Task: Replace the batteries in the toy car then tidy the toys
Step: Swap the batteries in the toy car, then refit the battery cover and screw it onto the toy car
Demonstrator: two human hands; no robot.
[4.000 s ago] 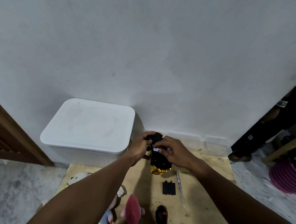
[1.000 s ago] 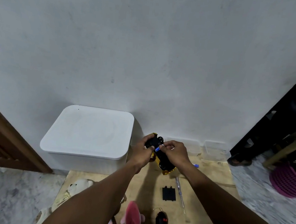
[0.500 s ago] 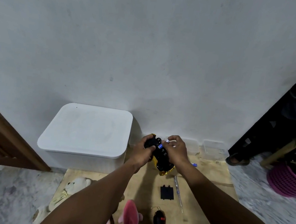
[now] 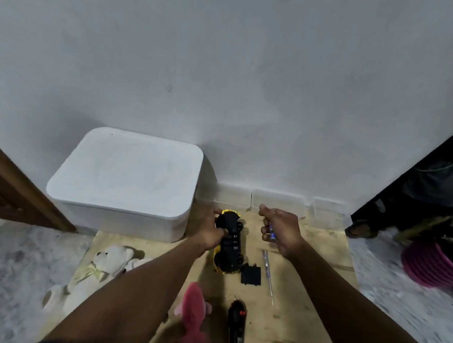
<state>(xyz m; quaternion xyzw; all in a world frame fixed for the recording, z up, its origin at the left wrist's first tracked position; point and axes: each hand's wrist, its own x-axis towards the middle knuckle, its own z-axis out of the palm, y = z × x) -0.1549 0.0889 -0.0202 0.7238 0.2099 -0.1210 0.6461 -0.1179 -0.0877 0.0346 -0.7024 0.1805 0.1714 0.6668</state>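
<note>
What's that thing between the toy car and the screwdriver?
A flat black cover lies between the car and the screwdriver, beside the car's near end. The head view shows it.

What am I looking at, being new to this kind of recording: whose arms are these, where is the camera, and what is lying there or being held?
There is no machine here. A person wears one wide-angle camera on the head, so you look down along their own two bare arms. The left hand grips a yellow plastic toy car, turned black underside up. The right hand pinches a small blue-marked cylinder, probably a battery. On the pale wooden board lie a flat black battery cover, a slim clear-handled screwdriver, a black remote control, a pink plush toy and, at its left edge, a white plush bear. A white lidded plastic box stands against the wall.
</note>
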